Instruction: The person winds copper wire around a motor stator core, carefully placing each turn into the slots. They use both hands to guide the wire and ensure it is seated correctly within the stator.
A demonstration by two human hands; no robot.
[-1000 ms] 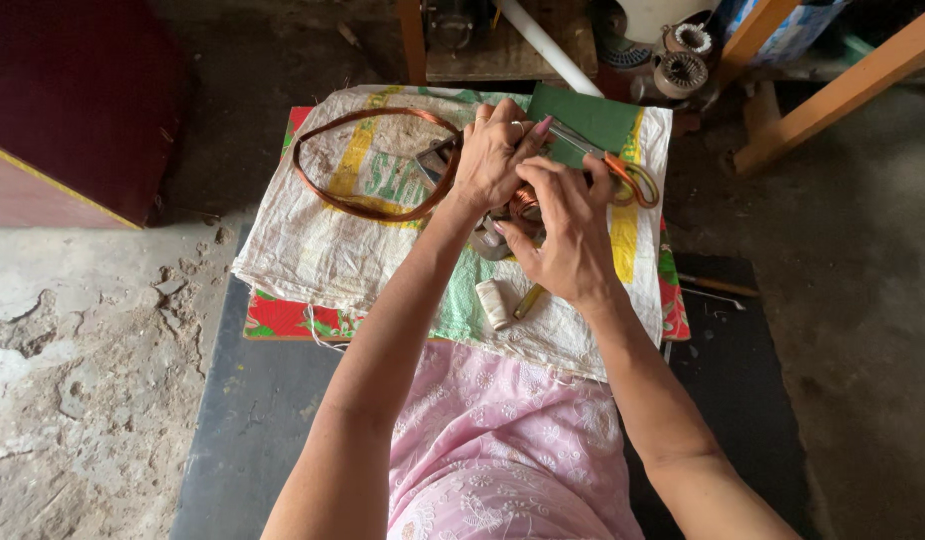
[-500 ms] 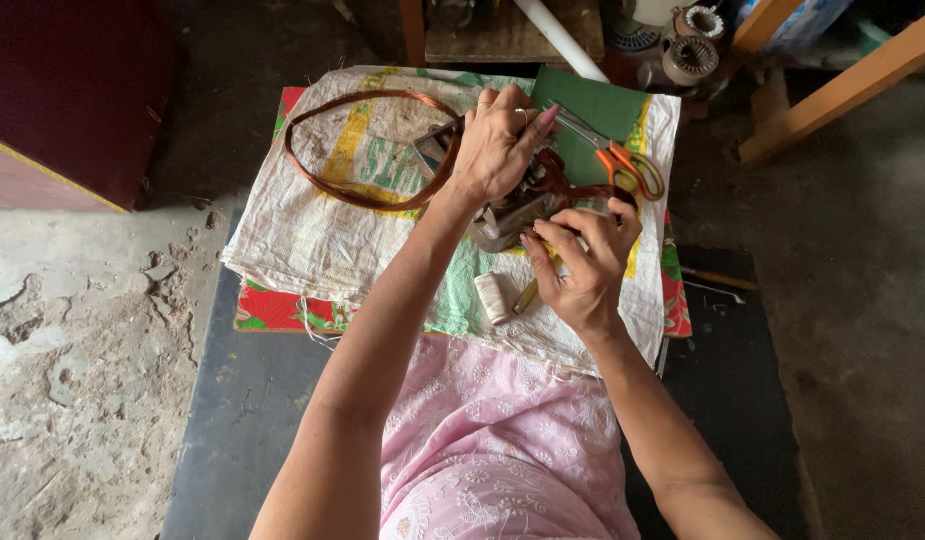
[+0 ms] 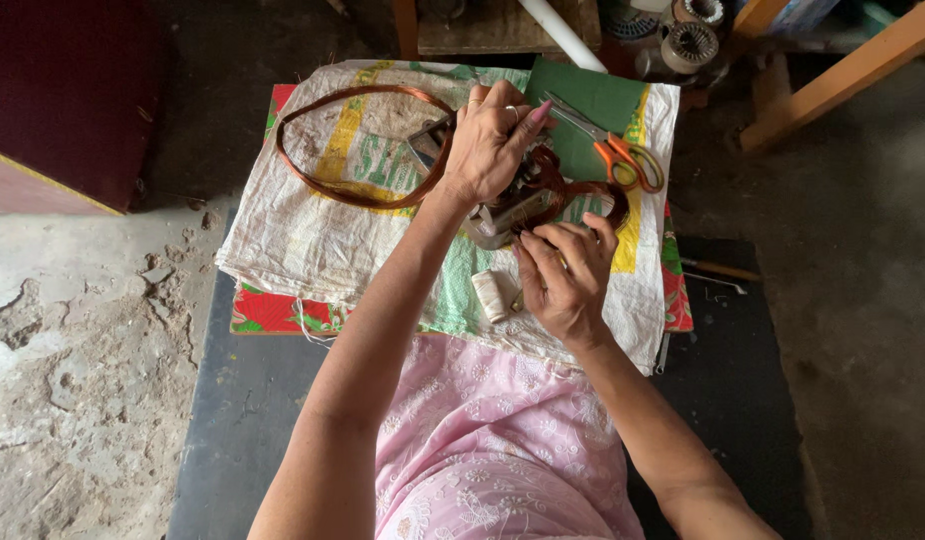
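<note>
White thread spool (image 3: 492, 296) lies on the woven sack (image 3: 302, 230), just left of the right hand (image 3: 567, 275), whose fingers curl loosely around copper wire (image 3: 582, 195). Beyond, the left hand (image 3: 492, 140) clamps the metal core (image 3: 502, 215). Orange scissors (image 3: 622, 160) rest on green card (image 3: 592, 100) farther off.

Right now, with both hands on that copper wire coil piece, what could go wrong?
The loose copper wire loop lies beside the left hand and could snag or tangle. The scissors lie close by, within a wrist's sweep. The thread spool next to the right hand might get nudged and roll away.
</note>
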